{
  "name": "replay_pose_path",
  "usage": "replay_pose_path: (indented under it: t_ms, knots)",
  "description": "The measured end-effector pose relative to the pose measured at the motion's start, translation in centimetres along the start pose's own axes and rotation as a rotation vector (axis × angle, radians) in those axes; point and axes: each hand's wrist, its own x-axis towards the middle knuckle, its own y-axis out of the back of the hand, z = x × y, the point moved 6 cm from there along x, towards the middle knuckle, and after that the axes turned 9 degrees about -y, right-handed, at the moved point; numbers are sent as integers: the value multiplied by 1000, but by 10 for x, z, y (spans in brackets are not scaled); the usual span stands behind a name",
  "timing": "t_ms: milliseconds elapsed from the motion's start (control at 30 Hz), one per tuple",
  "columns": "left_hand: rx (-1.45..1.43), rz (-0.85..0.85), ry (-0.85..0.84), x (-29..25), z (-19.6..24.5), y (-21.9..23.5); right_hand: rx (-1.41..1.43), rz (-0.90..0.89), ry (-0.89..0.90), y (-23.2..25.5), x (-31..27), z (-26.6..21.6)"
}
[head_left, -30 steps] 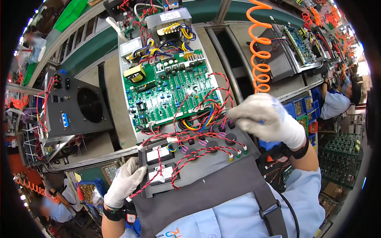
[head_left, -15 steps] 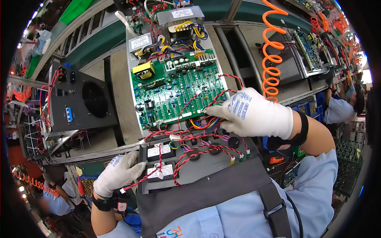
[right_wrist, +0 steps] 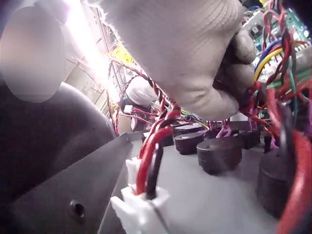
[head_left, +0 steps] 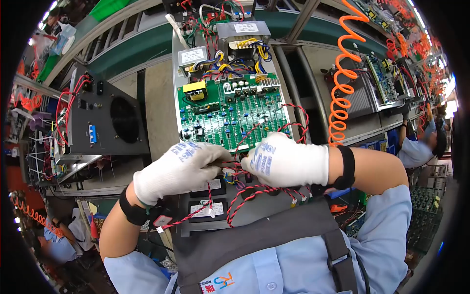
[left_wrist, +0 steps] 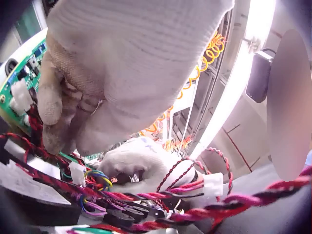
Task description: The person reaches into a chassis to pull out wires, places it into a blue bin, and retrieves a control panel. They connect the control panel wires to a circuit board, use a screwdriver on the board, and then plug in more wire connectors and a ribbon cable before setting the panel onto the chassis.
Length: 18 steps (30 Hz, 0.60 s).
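In the head view, the gloved left hand (head_left: 183, 169) and right hand (head_left: 291, 159) meet at the lower edge of a green circuit board (head_left: 235, 117). Both have bent fingers pinching twisted red-black wires there; the exact grip is partly hidden. Below lies a dark grey panel (head_left: 259, 205) with two labelled black modules. The left wrist view shows the left hand (left_wrist: 126, 58) with curled fingertips in the wires, and a white connector (left_wrist: 77, 173) beside them. Round black parts (right_wrist: 219, 153) stand under the right hand (right_wrist: 180, 53) in the right wrist view.
A black fan unit (head_left: 105, 117) stands at the left, and a transformer (head_left: 242, 32) sits behind the board. An orange coiled hose (head_left: 342, 88) hangs at the right, near another open unit (head_left: 384, 81). Other people work at both sides.
The left hand has left the panel's left edge and come up to the wires beside the right hand. The right hand has moved down to the board's lower edge.
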Motion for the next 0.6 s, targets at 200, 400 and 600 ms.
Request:
replay_pose_path:
  t_ms: [200, 400, 600]
  knots:
    - [317, 46, -81, 6, -3, -10, 395, 207, 162, 3, -28, 7]
    - [255, 79, -93, 7, -8, -2, 1085, -321, -67, 7, -63, 28]
    - [426, -15, -81, 10, -8, -15, 840, 2, 360, 7, -71, 22]
